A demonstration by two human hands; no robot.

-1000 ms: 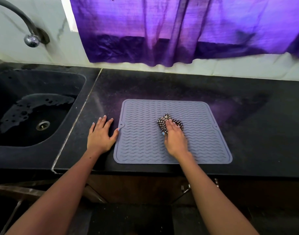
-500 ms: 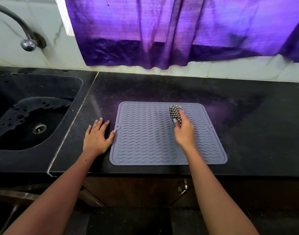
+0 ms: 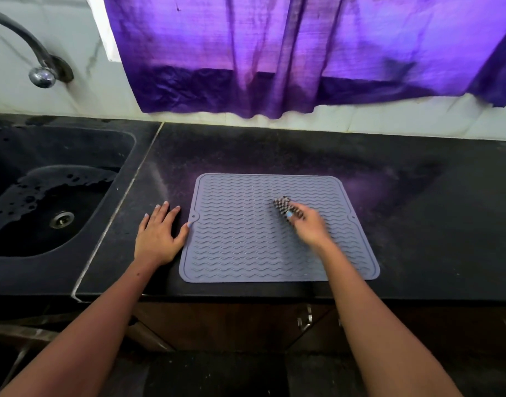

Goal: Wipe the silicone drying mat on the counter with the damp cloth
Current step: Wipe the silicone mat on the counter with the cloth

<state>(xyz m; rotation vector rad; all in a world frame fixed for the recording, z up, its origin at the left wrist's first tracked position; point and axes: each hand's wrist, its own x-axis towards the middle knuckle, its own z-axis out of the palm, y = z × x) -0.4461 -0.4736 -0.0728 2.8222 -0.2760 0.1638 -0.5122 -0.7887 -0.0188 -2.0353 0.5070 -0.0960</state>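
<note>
Hands point(image 3: 309, 226) mid-mat point(image 3: 240, 239), left point(image 3: 157, 239) edge-side

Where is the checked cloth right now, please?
In the head view, the cloth is bunched under the right hand on the grey mat, right of its centre.

You have one mat point(image 3: 246, 239) on one dark counter point(image 3: 418, 210), and one checked cloth point(image 3: 283, 207) lying on it. Two hands are in view: your left hand point(image 3: 157, 239), one, flat on the counter just beside the mat's left edge, and your right hand point(image 3: 310, 226), one, over the mat at the cloth. To the left there is one sink point(image 3: 31, 245) with one drain point(image 3: 61, 219) and one tap point(image 3: 41, 75) above it. One purple curtain point(image 3: 274, 53) hangs behind. One cupboard handle point(image 3: 306, 318) shows below the counter.
</note>
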